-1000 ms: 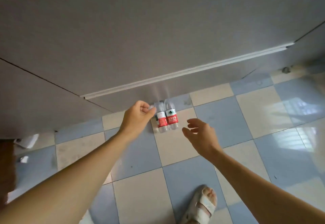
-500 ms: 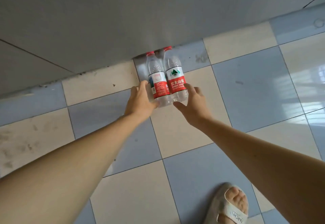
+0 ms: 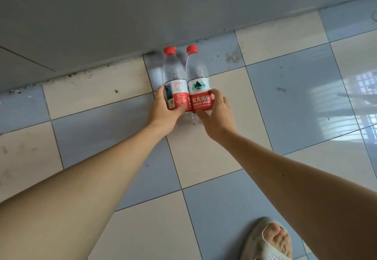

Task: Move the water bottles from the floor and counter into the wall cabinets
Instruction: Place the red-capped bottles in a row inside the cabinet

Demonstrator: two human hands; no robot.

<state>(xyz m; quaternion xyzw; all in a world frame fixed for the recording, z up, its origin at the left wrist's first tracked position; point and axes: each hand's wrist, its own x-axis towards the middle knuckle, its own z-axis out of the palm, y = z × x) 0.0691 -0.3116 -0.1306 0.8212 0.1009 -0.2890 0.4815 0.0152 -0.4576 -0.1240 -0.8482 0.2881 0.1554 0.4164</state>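
Observation:
Two clear water bottles with red caps and red-and-white labels stand side by side on the tiled floor against the grey cabinet base. My left hand (image 3: 166, 110) grips the left bottle (image 3: 174, 76) around its label, thumb and fingers curled round it. My right hand (image 3: 216, 114) grips the right bottle (image 3: 196, 74) the same way at the lower label. Both bottles are upright and touch each other. The wall cabinets are out of view.
The grey base cabinet front (image 3: 142, 14) fills the top of the view, right behind the bottles. Blue and cream floor tiles (image 3: 295, 96) spread all around. My sandalled foot (image 3: 269, 239) stands at the bottom right.
Both hands reached down to the bottles and closed round them, one on each. The view dropped much closer to the floor.

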